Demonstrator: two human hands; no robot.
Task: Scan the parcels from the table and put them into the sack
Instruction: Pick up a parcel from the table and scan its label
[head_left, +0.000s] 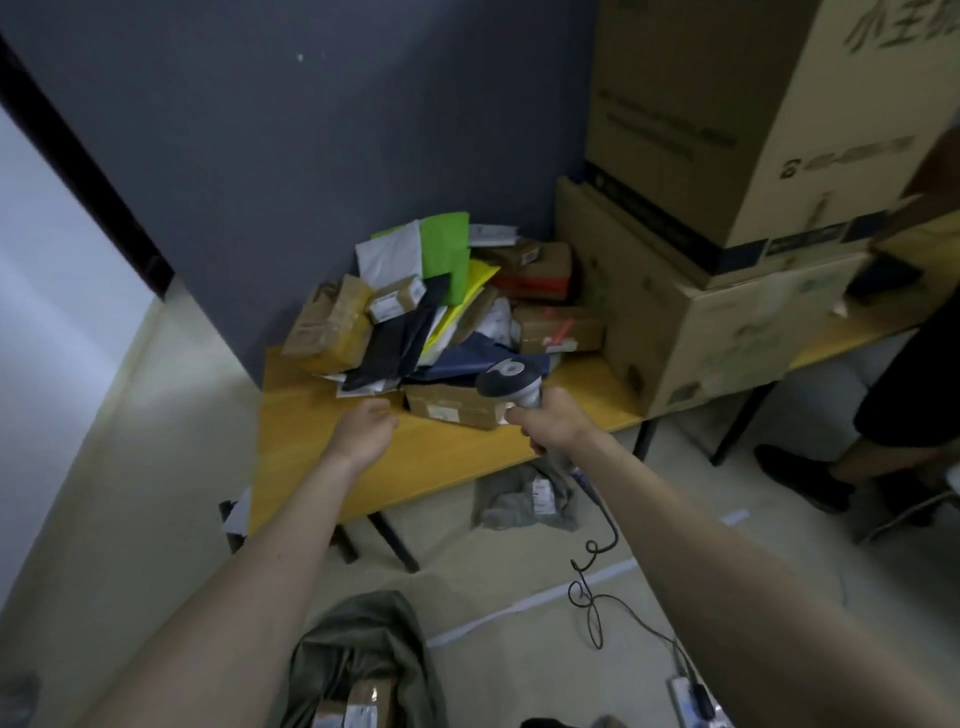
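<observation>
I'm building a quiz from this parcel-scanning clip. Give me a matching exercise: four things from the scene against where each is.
Things:
1. scanner
2. sack
3. grey bag
4. large cartons

Places:
A. on the floor under the table's front edge
B. stacked at the table's right end
C. gripped in the right hand
D. open on the floor at the bottom of the view

Pairs: 1-C, 2-D, 3-A, 4-B

One table (415, 467). Two hands. One scanner (511, 384). One sack (363, 649) on the floor. Three big boxes (727, 312) stacked up. One heap of parcels (441, 312), too many to count.
</observation>
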